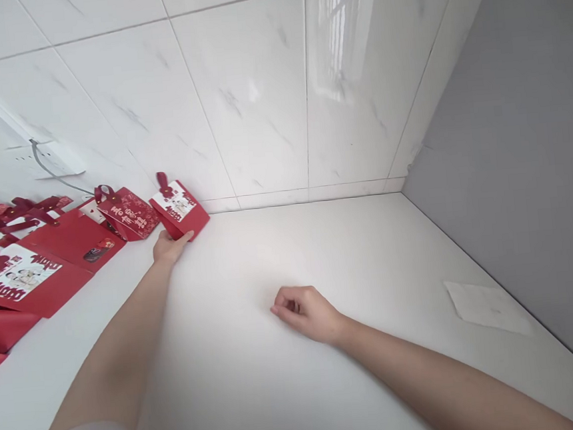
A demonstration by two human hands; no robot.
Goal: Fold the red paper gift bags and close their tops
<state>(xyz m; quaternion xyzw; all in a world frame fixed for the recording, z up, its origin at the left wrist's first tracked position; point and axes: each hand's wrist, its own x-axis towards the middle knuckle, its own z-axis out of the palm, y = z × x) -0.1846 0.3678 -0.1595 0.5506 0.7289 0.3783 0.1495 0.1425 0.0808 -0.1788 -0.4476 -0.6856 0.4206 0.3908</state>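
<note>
My left hand [169, 247] reaches far out over the white counter [260, 378] and grips the lower edge of a small red gift bag [180, 209] that stands against the tiled wall. The bag has a white picture panel and a dark red bow on top. My right hand [305, 312] rests on the counter in the middle, fingers curled loosely inward, with nothing seen in them.
Several more red gift bags [25, 264] with bows lie in a row along the left, the nearest one [126, 214] right beside the held bag. A wall socket with a cable [56, 165] sits above them. A white paper sheet [488, 306] lies near the grey wall [526, 154] at right.
</note>
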